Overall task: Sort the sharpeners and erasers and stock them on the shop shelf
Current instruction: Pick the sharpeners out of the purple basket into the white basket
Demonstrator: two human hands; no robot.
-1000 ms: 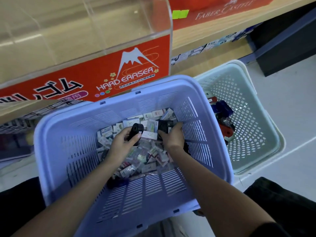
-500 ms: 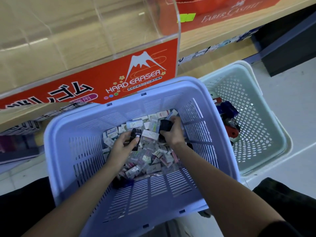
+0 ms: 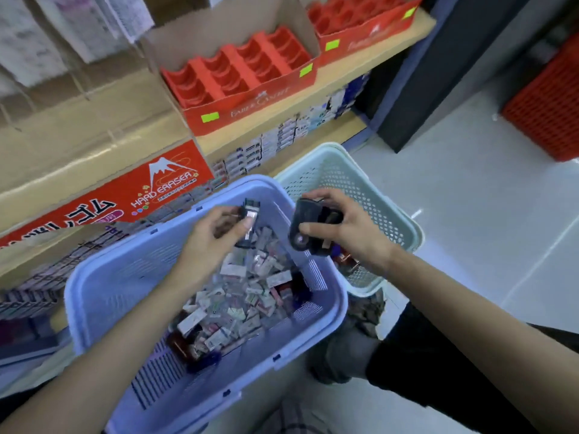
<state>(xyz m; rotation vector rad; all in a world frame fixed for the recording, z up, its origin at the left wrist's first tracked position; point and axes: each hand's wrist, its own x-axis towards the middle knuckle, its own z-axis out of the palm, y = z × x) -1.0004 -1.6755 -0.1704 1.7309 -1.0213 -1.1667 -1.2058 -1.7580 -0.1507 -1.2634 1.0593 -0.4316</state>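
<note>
My left hand pinches a black sharpener, long axis pointing toward the shelf, over the lilac basket. My right hand curls its fingers round a bulkier black sharpener beside it.

Black sharpener in left hand, larger black sharpener in right hand.

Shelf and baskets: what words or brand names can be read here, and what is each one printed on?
"HARD ERASER": red eraser display front.
"ゴム": same front, further left; the characters beside it are cut off.
"FABER-CASTELL": red tray front, faint.
Too small or blurred to read: the line under "HARD ERASER", the shelf-edge labels, the eraser wrappers in the purple basket, the hanging papers.
</note>
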